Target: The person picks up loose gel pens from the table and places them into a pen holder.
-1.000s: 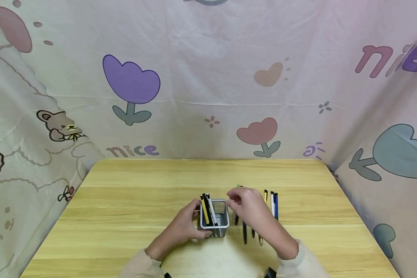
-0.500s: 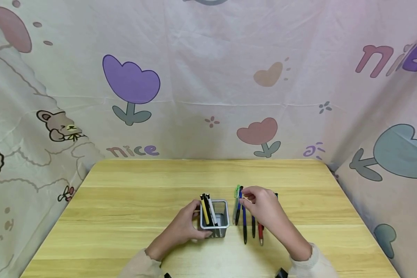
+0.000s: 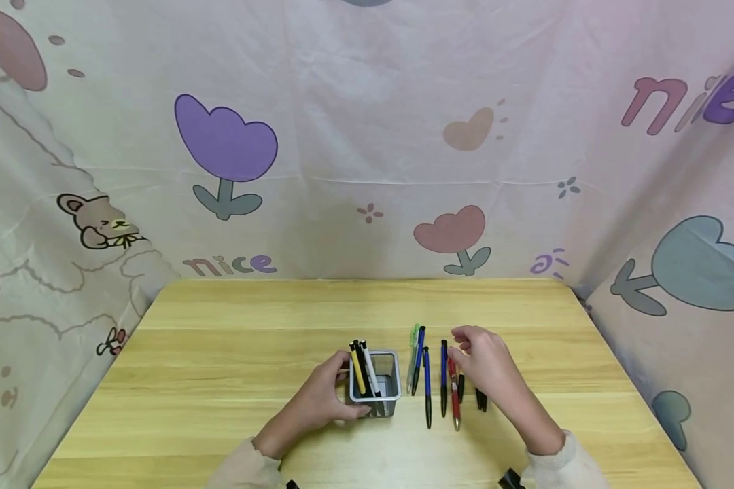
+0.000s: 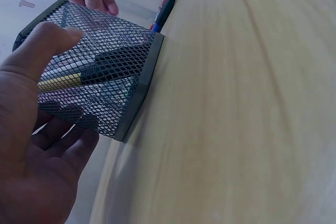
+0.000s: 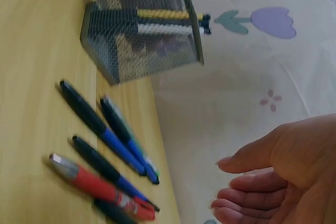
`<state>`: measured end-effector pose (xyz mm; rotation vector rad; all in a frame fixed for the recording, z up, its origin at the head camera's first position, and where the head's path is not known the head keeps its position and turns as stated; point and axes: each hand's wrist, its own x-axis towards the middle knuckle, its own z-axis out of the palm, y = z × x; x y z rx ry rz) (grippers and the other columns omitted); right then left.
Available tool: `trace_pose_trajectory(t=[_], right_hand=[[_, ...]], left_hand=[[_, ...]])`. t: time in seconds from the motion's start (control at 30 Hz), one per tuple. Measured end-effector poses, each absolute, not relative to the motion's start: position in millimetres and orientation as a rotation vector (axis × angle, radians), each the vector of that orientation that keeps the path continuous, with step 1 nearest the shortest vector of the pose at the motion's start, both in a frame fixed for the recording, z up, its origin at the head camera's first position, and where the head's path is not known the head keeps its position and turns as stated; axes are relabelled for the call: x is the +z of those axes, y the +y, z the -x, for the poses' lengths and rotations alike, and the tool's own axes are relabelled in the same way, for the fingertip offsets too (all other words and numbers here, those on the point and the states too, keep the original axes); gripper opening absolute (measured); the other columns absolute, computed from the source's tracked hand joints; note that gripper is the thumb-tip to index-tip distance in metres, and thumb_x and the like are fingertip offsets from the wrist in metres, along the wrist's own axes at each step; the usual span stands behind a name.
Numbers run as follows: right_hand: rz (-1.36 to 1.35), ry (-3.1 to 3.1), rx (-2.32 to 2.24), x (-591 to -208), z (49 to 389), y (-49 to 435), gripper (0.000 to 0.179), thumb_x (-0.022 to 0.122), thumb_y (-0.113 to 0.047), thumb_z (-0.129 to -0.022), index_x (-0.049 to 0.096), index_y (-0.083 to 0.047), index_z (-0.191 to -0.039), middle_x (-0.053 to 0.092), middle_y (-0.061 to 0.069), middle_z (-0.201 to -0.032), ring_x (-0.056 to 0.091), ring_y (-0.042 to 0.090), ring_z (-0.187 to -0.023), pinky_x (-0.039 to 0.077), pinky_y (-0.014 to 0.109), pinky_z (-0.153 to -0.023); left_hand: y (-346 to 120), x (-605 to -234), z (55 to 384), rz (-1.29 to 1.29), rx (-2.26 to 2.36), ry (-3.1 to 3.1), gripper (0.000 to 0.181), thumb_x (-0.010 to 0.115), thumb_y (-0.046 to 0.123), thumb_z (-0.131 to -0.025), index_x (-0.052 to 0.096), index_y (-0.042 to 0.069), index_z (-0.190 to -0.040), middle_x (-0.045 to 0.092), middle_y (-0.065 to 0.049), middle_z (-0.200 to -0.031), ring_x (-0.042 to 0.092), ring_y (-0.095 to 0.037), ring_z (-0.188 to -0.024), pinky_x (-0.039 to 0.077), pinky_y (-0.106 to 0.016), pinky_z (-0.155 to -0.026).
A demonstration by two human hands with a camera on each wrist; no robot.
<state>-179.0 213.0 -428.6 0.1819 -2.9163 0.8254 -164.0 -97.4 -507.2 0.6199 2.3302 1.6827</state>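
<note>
My left hand grips a mesh pen holder, thumb on one side and fingers curled round the other. In the holder lean a yellow-and-black pen and a white-and-black pen, with another dark pen between them. My right hand hovers over the loose pens on the right, fingers loosely bent with nothing between them, as the right wrist view shows. Nearest to it lie a red pen and a blue-and-black pen. Dark pen ends stick out beneath it; their upper parts are hidden.
Beside the holder lie a clear green pen, a blue pen and another blue pen. The wooden table meets a patterned cloth backdrop at its back edge.
My right hand has moved right, from beside the holder's rim to above the right-hand pens, uncovering the blue and red ones. My left hand keeps its hold on the holder.
</note>
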Motion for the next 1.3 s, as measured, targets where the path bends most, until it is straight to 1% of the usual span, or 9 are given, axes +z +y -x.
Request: trace_pose_trajectory(t=[0.33,0.57,0.83,0.97,1.07,1.1,1.2,1.27,1.3], right_hand=[[-0.090,-2.979,0.719,-442,188,239,0.036,0.073,-0.005,-0.090,0.067,0.013,-0.121,0.074,0.025,-0.108,0.073,0.035,-0.096,0.067,0.044,-0.078],[-0.018,-3.007,0.631,-452,192,253,0.035,0.072,-0.002,-0.090,0.065,0.015,-0.120,0.073,0.030,-0.111,0.072,0.044,-0.102,0.067,0.046,-0.080],[-0.007,-3.031,0.584,-465,197,260,0.038,0.072,-0.001,-0.085,0.065,0.017,-0.118,0.072,0.031,-0.107,0.072,0.041,-0.094,0.067,0.047,-0.077],[0.013,-3.061,0.577,-471,201,262,0.040,0.071,-0.001,-0.085,0.065,0.017,-0.119,0.071,0.032,-0.108,0.071,0.042,-0.096,0.066,0.051,-0.081],[0.033,-3.092,0.584,-473,204,263,0.041,0.071,-0.002,-0.085,0.064,0.017,-0.120,0.070,0.034,-0.112,0.069,0.047,-0.102,0.065,0.054,-0.086],[0.043,-3.101,0.587,-473,205,263,0.040,0.071,-0.002,-0.085,0.065,0.017,-0.119,0.069,0.035,-0.113,0.069,0.046,-0.100,0.065,0.053,-0.085],[0.086,-3.119,0.610,-474,208,265,0.024,0.070,-0.002,-0.085,0.068,0.015,-0.101,0.070,0.029,-0.096,0.067,0.036,-0.083,0.063,0.044,-0.069],[0.117,-3.128,0.633,-474,208,266,0.011,0.069,-0.002,-0.085,0.064,0.008,-0.083,0.065,0.020,-0.079,0.060,0.026,-0.068,0.055,0.034,-0.056],[0.132,-3.133,0.644,-474,208,267,0.014,0.068,-0.002,-0.085,0.060,0.003,-0.075,0.059,0.015,-0.072,0.054,0.022,-0.063,0.050,0.030,-0.051]], left_hand=[[-98,-507,163,-0.604,1.675,2.332,0.083,0.093,0.012,-0.070,0.049,0.003,-0.139,0.060,-0.018,-0.139,0.064,-0.038,-0.129,0.057,-0.035,-0.109],[-97,-505,163,-0.608,1.691,2.312,0.081,0.093,0.011,-0.070,0.049,0.003,-0.138,0.060,-0.018,-0.139,0.064,-0.038,-0.129,0.057,-0.033,-0.109],[-98,-505,162,-0.605,1.686,2.328,0.081,0.093,0.010,-0.069,0.050,0.002,-0.137,0.060,-0.019,-0.138,0.064,-0.039,-0.129,0.056,-0.034,-0.110],[-99,-505,161,-0.602,1.684,2.331,0.081,0.093,0.011,-0.069,0.049,0.002,-0.137,0.060,-0.019,-0.138,0.064,-0.039,-0.130,0.055,-0.034,-0.110],[-99,-505,160,-0.592,1.682,2.328,0.081,0.093,0.010,-0.069,0.049,0.002,-0.138,0.060,-0.019,-0.138,0.063,-0.039,-0.130,0.056,-0.034,-0.110],[-99,-505,160,-0.589,1.681,2.328,0.081,0.093,0.010,-0.069,0.049,0.002,-0.138,0.060,-0.019,-0.138,0.063,-0.039,-0.130,0.056,-0.034,-0.110],[-98,-506,160,-0.589,1.676,2.336,0.081,0.093,0.011,-0.069,0.050,0.002,-0.137,0.060,-0.019,-0.138,0.063,-0.039,-0.130,0.055,-0.035,-0.111],[-98,-506,161,-0.593,1.671,2.344,0.081,0.093,0.011,-0.069,0.050,0.003,-0.137,0.060,-0.019,-0.139,0.063,-0.040,-0.130,0.055,-0.037,-0.111],[-98,-506,161,-0.594,1.669,2.346,0.081,0.093,0.011,-0.069,0.050,0.003,-0.137,0.060,-0.019,-0.139,0.063,-0.040,-0.130,0.055,-0.037,-0.111]])
